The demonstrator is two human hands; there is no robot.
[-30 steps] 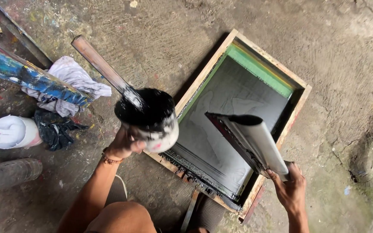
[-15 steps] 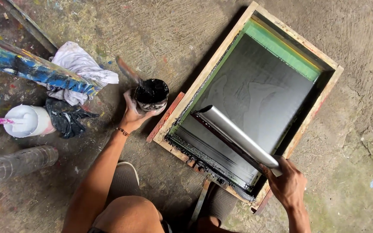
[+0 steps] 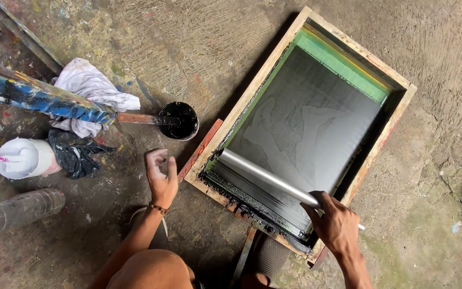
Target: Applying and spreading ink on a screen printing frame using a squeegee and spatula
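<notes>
Your right hand [image 3: 335, 225] is clamped on the long silver metal coating trough [image 3: 271, 179], resting on the wood-framed dark mesh screen [image 3: 306, 123]. Your left hand [image 3: 161, 174] hovers loosely curled, holding nothing, near the small black ink tub [image 3: 178, 120].

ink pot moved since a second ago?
Yes. The black ink pot was held up at the wooden frame's left edge; now it sits on the floor, left of the frame, and the left hand has let go.

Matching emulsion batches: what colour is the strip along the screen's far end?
Bright green strip on the wood-framed mesh screen; head view.
</notes>
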